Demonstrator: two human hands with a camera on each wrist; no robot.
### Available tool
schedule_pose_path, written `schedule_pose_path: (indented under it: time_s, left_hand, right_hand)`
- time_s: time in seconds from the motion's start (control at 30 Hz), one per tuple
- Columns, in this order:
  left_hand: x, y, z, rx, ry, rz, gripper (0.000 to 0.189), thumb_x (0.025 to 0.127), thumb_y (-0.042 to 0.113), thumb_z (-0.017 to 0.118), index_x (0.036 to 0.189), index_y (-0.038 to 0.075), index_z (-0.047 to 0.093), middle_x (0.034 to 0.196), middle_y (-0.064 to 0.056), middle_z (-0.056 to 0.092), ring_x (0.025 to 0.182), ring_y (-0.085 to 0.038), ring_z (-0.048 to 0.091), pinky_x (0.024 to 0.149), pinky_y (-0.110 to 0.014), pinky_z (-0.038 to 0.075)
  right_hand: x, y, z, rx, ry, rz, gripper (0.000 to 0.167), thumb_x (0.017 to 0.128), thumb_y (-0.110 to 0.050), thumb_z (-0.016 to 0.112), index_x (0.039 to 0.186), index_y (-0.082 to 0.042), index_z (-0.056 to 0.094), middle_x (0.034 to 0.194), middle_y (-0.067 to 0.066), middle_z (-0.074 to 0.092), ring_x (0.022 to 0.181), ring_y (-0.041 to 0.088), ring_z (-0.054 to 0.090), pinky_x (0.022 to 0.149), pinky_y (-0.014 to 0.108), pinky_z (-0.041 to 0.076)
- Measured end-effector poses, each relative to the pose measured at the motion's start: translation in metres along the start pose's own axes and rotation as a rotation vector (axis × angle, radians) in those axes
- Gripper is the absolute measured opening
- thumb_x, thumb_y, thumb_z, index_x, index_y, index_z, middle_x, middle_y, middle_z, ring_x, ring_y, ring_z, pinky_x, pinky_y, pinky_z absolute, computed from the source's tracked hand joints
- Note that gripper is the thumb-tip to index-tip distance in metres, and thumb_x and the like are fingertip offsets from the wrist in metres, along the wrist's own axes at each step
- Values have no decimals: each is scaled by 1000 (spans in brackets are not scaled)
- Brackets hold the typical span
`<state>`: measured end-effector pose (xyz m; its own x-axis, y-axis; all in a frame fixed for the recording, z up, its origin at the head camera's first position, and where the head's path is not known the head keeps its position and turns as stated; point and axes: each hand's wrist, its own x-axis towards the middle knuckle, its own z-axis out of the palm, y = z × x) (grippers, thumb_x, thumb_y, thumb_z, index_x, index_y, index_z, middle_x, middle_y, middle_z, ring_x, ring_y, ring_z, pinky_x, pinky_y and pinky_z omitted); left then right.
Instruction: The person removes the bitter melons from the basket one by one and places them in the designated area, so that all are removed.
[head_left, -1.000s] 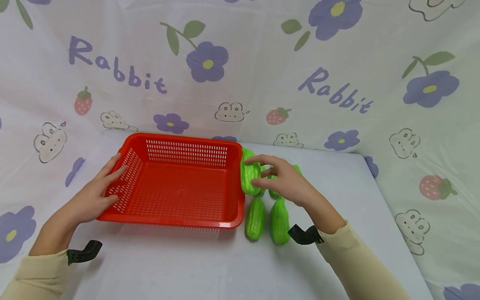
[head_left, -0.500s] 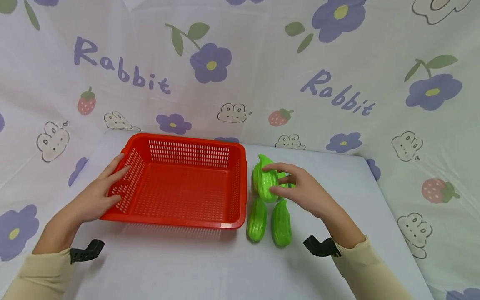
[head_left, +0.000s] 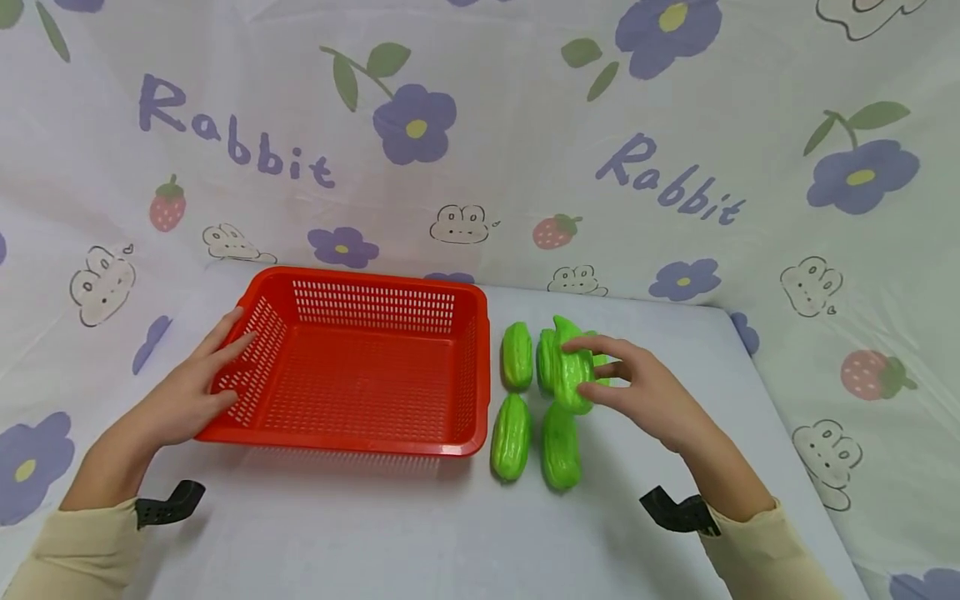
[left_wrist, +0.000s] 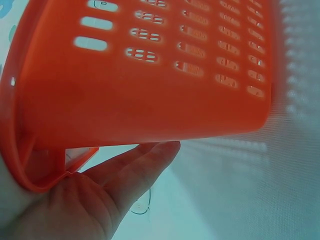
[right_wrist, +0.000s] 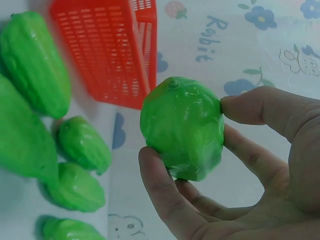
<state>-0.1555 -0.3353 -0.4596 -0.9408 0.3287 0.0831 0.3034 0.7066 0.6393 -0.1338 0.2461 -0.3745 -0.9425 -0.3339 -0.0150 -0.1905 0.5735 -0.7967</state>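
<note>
My right hand (head_left: 626, 379) holds a green ribbed gourd (head_left: 572, 371) between thumb and fingers, raised over the other gourds to the right of the basket. In the right wrist view the held gourd (right_wrist: 182, 130) shows its rounded end, with the thumb on one side and fingertips (right_wrist: 152, 162) against the other. At the left end of the red perforated basket (head_left: 360, 444), my left hand (head_left: 191, 392) grips the rim. The left wrist view shows fingers (left_wrist: 145, 165) along the outside of the basket's wall (left_wrist: 135, 105).
Several more green gourds lie on the white table (head_left: 360, 533), among them one front gourd (head_left: 512, 437), another front gourd (head_left: 561, 450) and one back gourd (head_left: 517, 357). A printed cloth (head_left: 495, 108) hangs behind the table. The basket's inside shows only its red floor.
My right hand has moved right with the gourd, away from the basket's right rim, uncovering a gourd lying there. The left hand and basket have stayed put.
</note>
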Motion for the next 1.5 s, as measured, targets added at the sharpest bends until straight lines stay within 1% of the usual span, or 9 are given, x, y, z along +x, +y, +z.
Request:
schedule_pose_path:
  time_s: [0.23, 0.3, 0.47, 0.73, 1.0, 1.2, 1.37, 1.5]
  left_hand:
    - [-1, -2, -1, 7, -12, 12, 81, 89, -10, 65, 164, -10, 34, 181, -16, -1, 158, -56, 17, 103, -77, 47]
    - [-1, -2, -1, 6, -12, 16, 81, 89, -10, 65, 163, -9, 35, 181, -16, -1, 157, -58, 18, 101, -76, 49]
    - [1, -1, -2, 2, -12, 15, 81, 89, -10, 65, 164, -8, 35, 181, -16, -1, 157, -58, 18, 99, -73, 52]
    - [2, -2, -2, 4, -15, 11, 80, 89, -9, 64, 164, -7, 36, 182, -14, -1, 158, -55, 16, 104, -76, 47]
    - [-1, -1, -3, 9, -6, 25, 79, 88, -10, 64, 163, -8, 38, 181, -16, 0, 158, -55, 17, 105, -78, 44]
    - [0, -2, -1, -1, -21, 0, 79, 89, -10, 63, 164, -7, 38, 182, -13, -2, 159, -54, 15, 108, -79, 41]
    - [0, -2, -2, 5, -17, 8, 79, 88, -10, 64, 163, -7, 38, 182, -15, -1, 159, -55, 16, 106, -78, 44]
    - [1, -3, -3, 7, -19, -5, 80, 89, -10, 65, 164, -7, 37, 182, -14, -2, 158, -55, 16, 104, -75, 48]
  right_hand:
    - [-12, 13, -5, 9, 14, 32, 51, 102, -21, 75, 152, -21, 63, 162, 7, 51, 131, 38, 62, 96, 55, 54]
    - [-16, 17, -6, 7, 17, 42, 52, 102, -21, 75, 153, -21, 62, 162, 8, 51, 131, 39, 62, 96, 55, 55]
    - [-25, 26, -11, -1, 22, 57, 51, 103, -21, 75, 152, -21, 62, 162, 9, 50, 131, 40, 62, 96, 55, 54]
    - [-37, 41, -14, 3, 25, 89, 52, 102, -19, 76, 152, -17, 62, 161, 13, 51, 128, 42, 63, 94, 52, 54]
    - [-42, 58, -1, 23, 23, 131, 53, 101, -16, 76, 152, -13, 63, 161, 19, 49, 127, 42, 64, 92, 50, 57]
    - [-50, 72, 10, 59, 8, 164, 52, 100, -14, 76, 150, -11, 63, 161, 22, 48, 126, 43, 64, 90, 45, 58]
    - [-56, 81, 20, 95, -20, 193, 51, 100, -14, 76, 150, -10, 63, 162, 24, 45, 128, 45, 63, 89, 43, 59]
    - [-58, 87, 25, 96, -27, 205, 51, 99, -14, 76, 149, -10, 64, 162, 26, 45, 128, 47, 63, 89, 45, 59]
